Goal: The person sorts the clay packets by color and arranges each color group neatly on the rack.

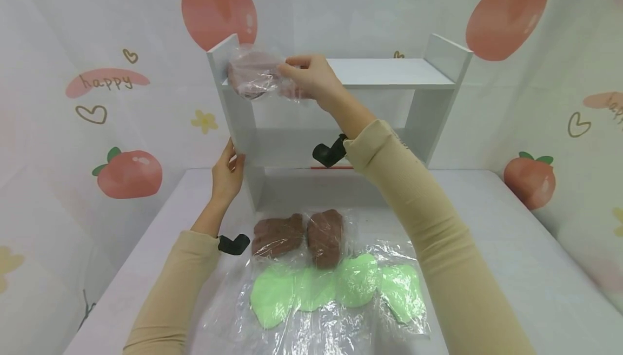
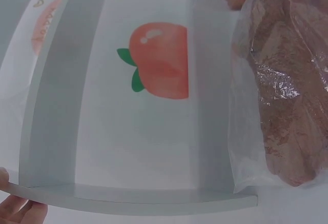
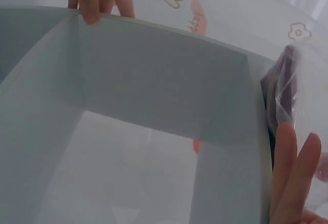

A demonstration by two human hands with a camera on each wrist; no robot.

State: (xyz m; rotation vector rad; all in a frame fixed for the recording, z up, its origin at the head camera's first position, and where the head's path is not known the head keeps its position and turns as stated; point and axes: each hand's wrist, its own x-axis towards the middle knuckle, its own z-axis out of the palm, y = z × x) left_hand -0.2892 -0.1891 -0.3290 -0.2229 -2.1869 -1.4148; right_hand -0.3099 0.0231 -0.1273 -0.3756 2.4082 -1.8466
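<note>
High at the left end of the white shelf unit's top board (image 1: 389, 71), my right hand (image 1: 313, 80) pinches the edge of a clear plastic bag (image 1: 255, 73). Inside that bag is a flat, rounded, pinkish-brown piece, seen nearly edge-on in the right wrist view beside the board. Lower down, my left hand (image 1: 226, 179) grips the front edge of the unit's left side panel (image 1: 237, 111). Its thumb lies on the inner side, and its other fingers are outside the panel, as the right wrist view shows.
Before the unit, two bagged brown pieces (image 1: 277, 236) lie on the white table (image 1: 486, 247). Several bagged light-green pieces (image 1: 272, 295) lie nearer me, their plastic overlapping. A fruit-patterned curtain (image 1: 340, 8) hangs behind. Black mounts (image 1: 233, 244) sit at both wrists.
</note>
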